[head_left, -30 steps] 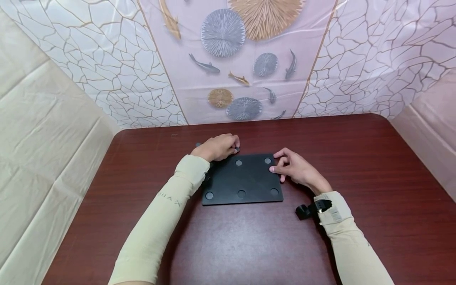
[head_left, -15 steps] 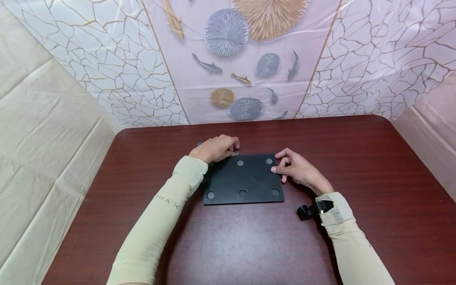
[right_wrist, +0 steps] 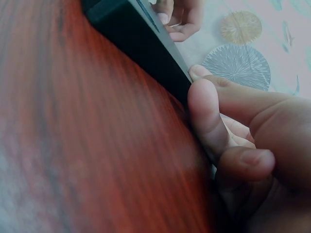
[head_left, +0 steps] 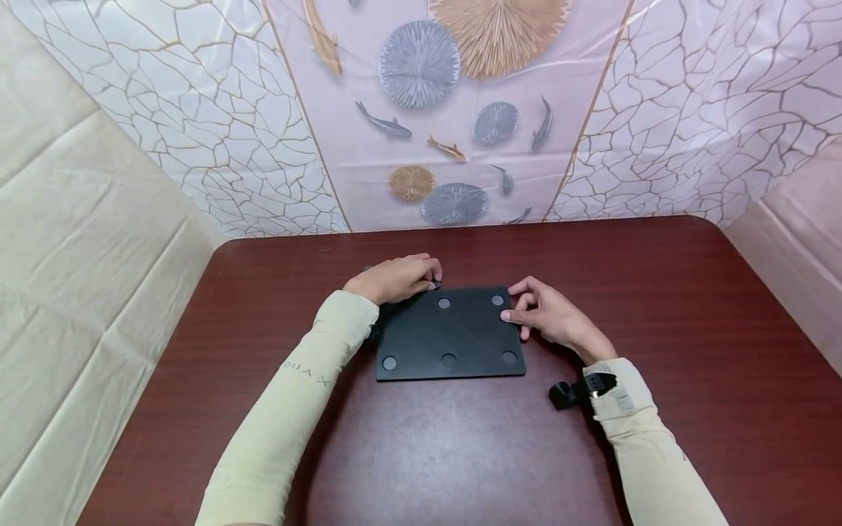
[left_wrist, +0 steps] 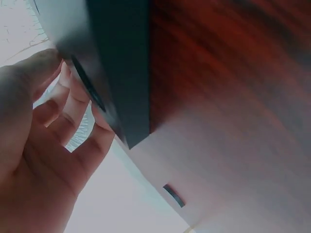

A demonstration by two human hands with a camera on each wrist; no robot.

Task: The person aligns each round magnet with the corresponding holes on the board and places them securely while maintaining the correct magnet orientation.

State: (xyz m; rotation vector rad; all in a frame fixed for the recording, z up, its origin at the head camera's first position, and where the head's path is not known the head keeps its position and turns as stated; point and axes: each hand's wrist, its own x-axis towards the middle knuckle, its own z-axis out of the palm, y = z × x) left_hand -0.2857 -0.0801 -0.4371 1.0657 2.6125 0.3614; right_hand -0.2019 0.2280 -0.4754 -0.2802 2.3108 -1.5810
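Observation:
A flat black board (head_left: 454, 332) with several round spots lies on the table; some spots look light grey, others as dark as the board. My left hand (head_left: 397, 280) is at the board's far edge and pinches a small dark disc (head_left: 435, 284) between thumb and fingertips. That arm covers the board's far left corner. On the right side, my right hand (head_left: 552, 315) grips the board's edge, thumb on the rim and other fingers along the side and far corner. In the left wrist view, another small dark disc (left_wrist: 174, 195) lies on the table past the board.
The reddish-brown table (head_left: 631, 277) extends around the board on all sides. A patterned backdrop (head_left: 454, 146) rises behind its far edge, with pale cloth (head_left: 99, 292) hanging at the left. A black wrist camera (head_left: 564, 395) sticks out from the right wrist.
The disc in my left hand showed a grey face half a second ago and now looks dark and tilted. The left hand shifted slightly; the right hand and board stay put.

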